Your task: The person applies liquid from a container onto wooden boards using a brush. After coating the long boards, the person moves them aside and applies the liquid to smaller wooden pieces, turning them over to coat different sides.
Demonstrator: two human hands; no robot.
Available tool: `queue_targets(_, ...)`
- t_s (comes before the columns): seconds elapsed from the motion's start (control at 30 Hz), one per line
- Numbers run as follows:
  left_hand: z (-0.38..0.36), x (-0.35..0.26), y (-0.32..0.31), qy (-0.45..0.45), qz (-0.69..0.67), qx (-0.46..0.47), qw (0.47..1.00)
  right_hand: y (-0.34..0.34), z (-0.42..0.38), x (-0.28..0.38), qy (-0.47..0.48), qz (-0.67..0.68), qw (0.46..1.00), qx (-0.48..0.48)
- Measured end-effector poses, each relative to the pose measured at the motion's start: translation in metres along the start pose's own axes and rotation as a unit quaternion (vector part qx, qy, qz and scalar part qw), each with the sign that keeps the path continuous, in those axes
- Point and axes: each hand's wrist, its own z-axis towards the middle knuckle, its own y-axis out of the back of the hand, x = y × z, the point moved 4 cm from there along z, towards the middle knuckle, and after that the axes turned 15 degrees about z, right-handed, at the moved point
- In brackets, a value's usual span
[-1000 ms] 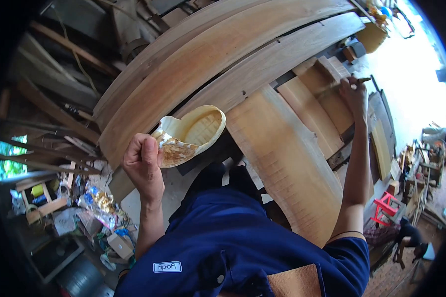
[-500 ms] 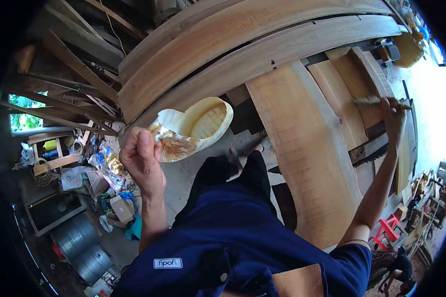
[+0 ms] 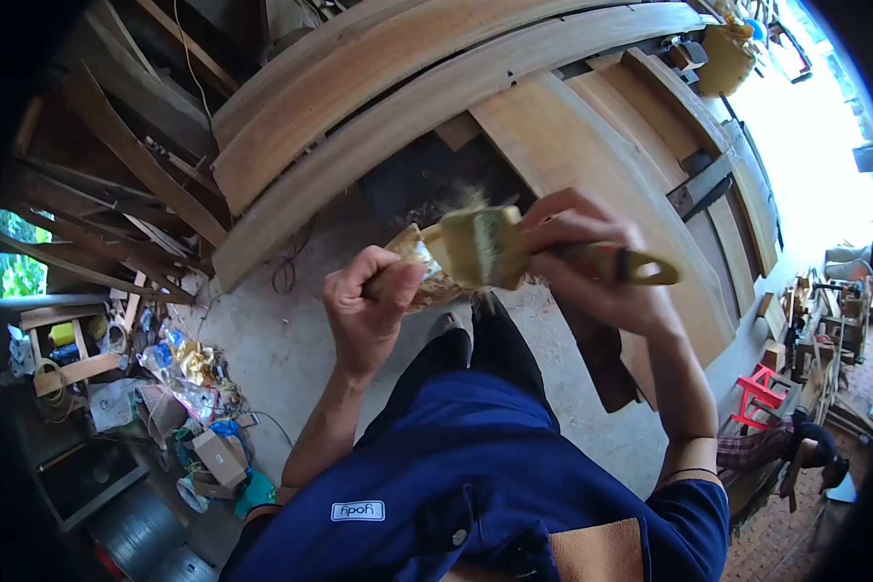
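The left hand [image 3: 364,301] pinched the cup [image 3: 412,250] at 1 edge, thumb against fingers; the right hand [image 3: 587,257] closed round the handle of the brush [image 3: 488,247], its head against the cup. Pushed hard, the cup could have tipped in that small pinch, dripping any liquid onto the floor [image 3: 272,359] near the boards [image 3: 577,145].
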Motion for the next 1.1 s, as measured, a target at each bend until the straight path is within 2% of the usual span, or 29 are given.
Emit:
queue_targets(0.07,-0.020,-0.001,0.004,0.030,-0.028,0.010,0.999,-0.034,-0.011,-0.001,-0.015,0.005,1.000,0.020)
queue_targets(0.13,-0.038,-0.005,0.008,0.005,-0.022,0.032,0.999,-0.056,-0.026,-0.004,-0.039,-0.001,0.998,0.047)
queue_targets(0.27,-0.076,-0.002,0.007,0.024,-0.015,0.057,0.998,-0.082,-0.054,0.000,-0.057,0.002,0.994,0.091)
queue_targets(0.4,-0.100,-0.010,0.008,0.030,-0.017,0.050,0.998,-0.080,-0.076,0.015,-0.045,0.010,0.988,0.145)
queue_targets(0.53,-0.121,-0.021,-0.006,0.039,-0.043,0.026,0.998,-0.065,-0.100,0.021,-0.046,0.007,0.986,0.159)
queue_targets(0.6,-0.131,-0.034,-0.017,-0.019,-0.053,0.056,0.997,-0.060,-0.119,0.019,-0.033,0.004,0.983,0.180)
queue_targets(0.67,-0.139,-0.050,-0.029,-0.048,-0.075,0.045,0.995,-0.055,-0.146,0.019,-0.022,-0.001,0.981,0.194)
queue_targets(0.73,-0.145,-0.072,-0.043,-0.082,-0.103,0.034,0.991,-0.045,-0.175,0.027,0.029,-0.039,0.983,0.178)
queue_targets(0.8,-0.156,-0.096,-0.053,-0.086,-0.055,-0.005,0.995,-0.021,-0.203,0.047,0.039,-0.045,0.986,0.158)
queue_targets(0.83,-0.165,-0.111,-0.059,-0.088,-0.059,-0.004,0.994,-0.006,-0.218,0.057,0.042,-0.053,0.990,0.125)
queue_targets(0.9,-0.179,-0.137,-0.067,-0.076,0.060,-0.057,0.994,0.027,-0.247,0.079,0.073,-0.067,0.994,0.047)
queue_targets(0.93,-0.185,-0.146,-0.076,-0.088,0.058,-0.056,0.993,0.044,-0.265,0.082,0.081,-0.036,0.996,0.010)
queue_targets(1.0,-0.200,-0.161,-0.089,-0.091,0.090,-0.127,0.984,0.079,-0.301,0.082,0.057,0.009,0.997,-0.060)
queue_targets(1.1,-0.213,-0.183,-0.108,-0.097,0.128,-0.194,0.968,0.134,-0.350,0.072,0.028,0.006,0.989,-0.145)
